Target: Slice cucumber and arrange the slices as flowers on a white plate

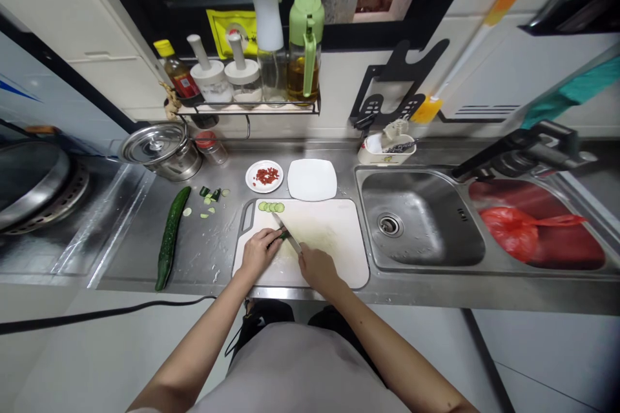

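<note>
My right hand (317, 266) is closed around the handle of a kitchen knife (294, 244), its blade slanting up and left over the white cutting board (339, 245). Beside the blade, my left hand (259, 251) has its fingers pressed onto a dark green piece of cucumber (284, 233), mostly covered by the fingers. A short row of overlapping cucumber slices (271, 207) lies near the board's top left. To the left of the board, a long whole cucumber (172, 237) rests on the steel counter, with cucumber scraps (212, 195) near its upper end.
Behind the board stand a small plate (250, 179) of red bits and a white squarish plate (312, 179). A lidded pot (169, 155) is at the back left. On the right are the sink (421, 219) and a red plastic bag (511, 232). A condiment rack (247, 110) hangs above.
</note>
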`<action>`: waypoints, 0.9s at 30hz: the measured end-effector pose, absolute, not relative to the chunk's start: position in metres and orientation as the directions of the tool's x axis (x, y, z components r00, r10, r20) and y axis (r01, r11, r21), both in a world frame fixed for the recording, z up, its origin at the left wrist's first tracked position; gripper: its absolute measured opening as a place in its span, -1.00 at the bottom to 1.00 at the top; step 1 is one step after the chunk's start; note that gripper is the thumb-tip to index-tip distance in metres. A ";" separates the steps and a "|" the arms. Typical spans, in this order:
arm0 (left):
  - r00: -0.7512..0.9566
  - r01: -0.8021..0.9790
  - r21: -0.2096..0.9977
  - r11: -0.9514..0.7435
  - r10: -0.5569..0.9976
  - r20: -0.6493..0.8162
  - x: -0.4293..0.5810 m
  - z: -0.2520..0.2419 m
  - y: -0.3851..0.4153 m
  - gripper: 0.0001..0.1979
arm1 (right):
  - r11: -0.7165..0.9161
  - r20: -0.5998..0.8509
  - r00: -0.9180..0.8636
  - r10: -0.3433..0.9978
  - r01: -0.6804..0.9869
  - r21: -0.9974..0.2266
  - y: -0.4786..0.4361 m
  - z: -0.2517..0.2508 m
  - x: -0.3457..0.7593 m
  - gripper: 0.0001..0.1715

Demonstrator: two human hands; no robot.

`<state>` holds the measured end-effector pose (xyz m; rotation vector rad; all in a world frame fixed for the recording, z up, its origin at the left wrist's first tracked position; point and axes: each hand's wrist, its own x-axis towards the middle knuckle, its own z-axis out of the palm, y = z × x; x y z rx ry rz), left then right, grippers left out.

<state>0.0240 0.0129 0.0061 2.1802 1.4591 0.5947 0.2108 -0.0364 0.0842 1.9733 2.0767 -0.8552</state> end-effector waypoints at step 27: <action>0.381 0.694 0.591 -0.411 0.906 0.182 0.024 0.008 0.016 -0.75 | -0.042 -0.545 -0.142 0.826 0.949 -0.312 -0.029 0.089 0.209 -0.64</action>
